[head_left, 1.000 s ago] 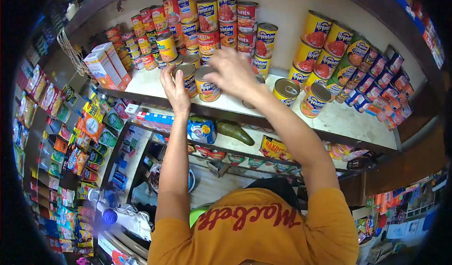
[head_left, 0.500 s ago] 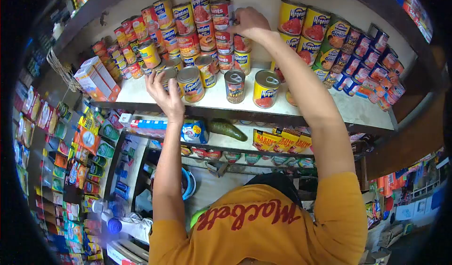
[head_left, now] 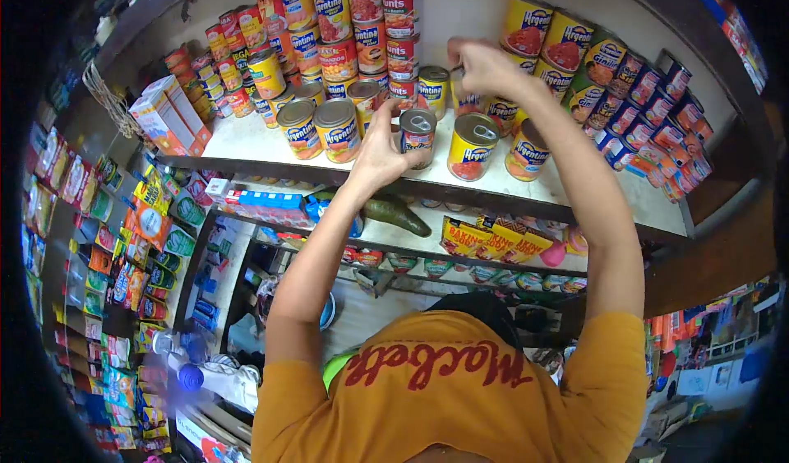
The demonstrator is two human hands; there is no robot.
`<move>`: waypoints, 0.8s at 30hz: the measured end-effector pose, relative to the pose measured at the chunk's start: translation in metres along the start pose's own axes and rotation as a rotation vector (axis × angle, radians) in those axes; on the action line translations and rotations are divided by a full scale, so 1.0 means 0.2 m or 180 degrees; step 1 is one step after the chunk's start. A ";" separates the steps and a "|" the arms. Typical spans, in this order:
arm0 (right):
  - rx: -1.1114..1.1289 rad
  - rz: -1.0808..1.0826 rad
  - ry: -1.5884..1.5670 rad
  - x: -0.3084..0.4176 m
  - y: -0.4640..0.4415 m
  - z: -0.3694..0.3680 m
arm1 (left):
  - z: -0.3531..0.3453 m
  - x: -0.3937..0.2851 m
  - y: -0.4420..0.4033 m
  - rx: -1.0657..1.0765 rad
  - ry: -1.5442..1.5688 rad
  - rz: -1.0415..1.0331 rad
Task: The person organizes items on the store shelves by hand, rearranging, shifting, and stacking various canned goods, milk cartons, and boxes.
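My left hand [head_left: 380, 155] is curled round the left side of a small ring-pull can [head_left: 417, 137] near the shelf's front edge, thumb in front. My right hand [head_left: 491, 70] grips a yellow-labelled can [head_left: 465, 93] farther back, its fingers partly hidden. Between the hands and farther back, a single yellow can [head_left: 433, 91] stands beside the stacked red cans [head_left: 402, 11]. A larger ring-pull can [head_left: 472, 146] and another yellow can [head_left: 527, 150] stand at the front right. Two yellow cans, one of them this one [head_left: 337, 131], stand left of my left hand.
Stacks of cans [head_left: 567, 39] rise on the right, with smaller blue cans [head_left: 637, 122] beyond. Orange-and-white boxes [head_left: 168, 118] stand at the shelf's left end. On the shelf below lie a dark green bottle-like object [head_left: 396, 215] and yellow baking soda packets [head_left: 497, 239].
My right hand has come down and right from the can stack with a can in it, leaving one can there. My left hand has moved right from the front cans to the small can.
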State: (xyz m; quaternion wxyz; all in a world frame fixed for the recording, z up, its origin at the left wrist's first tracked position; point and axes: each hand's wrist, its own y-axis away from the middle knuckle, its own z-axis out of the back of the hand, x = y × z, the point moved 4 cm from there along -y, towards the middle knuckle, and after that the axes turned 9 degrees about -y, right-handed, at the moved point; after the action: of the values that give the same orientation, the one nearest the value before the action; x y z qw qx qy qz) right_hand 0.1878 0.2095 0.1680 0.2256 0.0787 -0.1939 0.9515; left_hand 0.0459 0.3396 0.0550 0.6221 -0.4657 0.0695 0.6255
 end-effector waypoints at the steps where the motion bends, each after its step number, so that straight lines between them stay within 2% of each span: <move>1: -0.0023 0.0051 0.0010 -0.02 0.01 -0.06 | -0.01 -0.02 -0.01 0.0130 0.0208 0.0046; 2: -0.0039 0.0102 0.0016 -0.04 0.02 -0.11 | -0.02 -0.03 -0.02 0.0261 0.0418 0.0100; 7: 0.0344 -0.0326 0.0268 -0.05 0.03 -0.14 | -0.04 0.01 -0.05 0.0241 -0.0182 -0.0016; 11: 0.0113 -0.0211 0.0619 -0.10 0.02 -0.18 | -0.01 -0.03 -0.02 0.0092 -0.0300 0.0538; 14: 0.0020 -0.0344 0.0646 -0.12 0.01 -0.21 | -0.04 0.05 -0.02 -0.0304 -0.0631 0.0162; 15: 0.0213 -0.0449 0.0732 -0.14 0.00 -0.21 | -0.02 0.00 0.00 -0.0355 -0.0727 0.0323; 19: 0.0121 -0.0431 0.0876 -0.10 0.02 -0.20 | 0.02 -0.05 0.05 -0.1179 -0.0790 0.0072; 24: 0.0083 0.0018 0.1069 -0.08 0.01 -0.24 | 0.02 -0.11 0.09 -0.1679 -0.1125 -0.0317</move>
State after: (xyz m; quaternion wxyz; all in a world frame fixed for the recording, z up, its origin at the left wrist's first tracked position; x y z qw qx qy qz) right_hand 0.1978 0.2207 0.1188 0.2512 -0.0791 -0.1413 0.9543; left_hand 0.0231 0.3232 0.0631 0.5122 -0.4979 -0.2270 0.6619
